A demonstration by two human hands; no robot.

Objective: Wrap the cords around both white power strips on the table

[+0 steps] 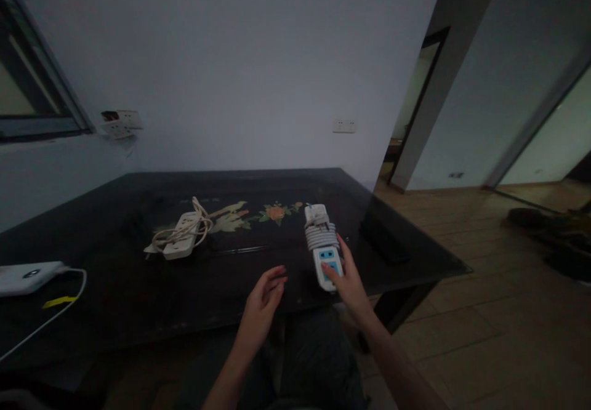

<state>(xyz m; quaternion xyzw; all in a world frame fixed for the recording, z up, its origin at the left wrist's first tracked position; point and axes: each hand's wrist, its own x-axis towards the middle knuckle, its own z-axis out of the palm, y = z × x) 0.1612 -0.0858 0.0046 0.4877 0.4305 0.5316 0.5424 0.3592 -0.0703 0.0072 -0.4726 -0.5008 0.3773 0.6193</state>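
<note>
A white power strip (322, 242) with blue socket faces has its grey-white cord wound round its middle. My right hand (347, 277) grips its near end, thumb on the sockets and fingers along the right side. To the left of it, my left hand (263, 299) hovers near the table's front edge, holding nothing, its fingers bent and a little apart. Farther left on the dark table (258, 274) lies a second white power strip (181, 237), its cord looped loosely over it.
A white device (28, 279) with a white cable (76, 293) lies at the far left, near a yellow strip (59, 301). A dark flat object (384, 242) lies on the right side. Wall sockets (344, 125) sit behind the table. Tiled floor (466, 317) extends to the right.
</note>
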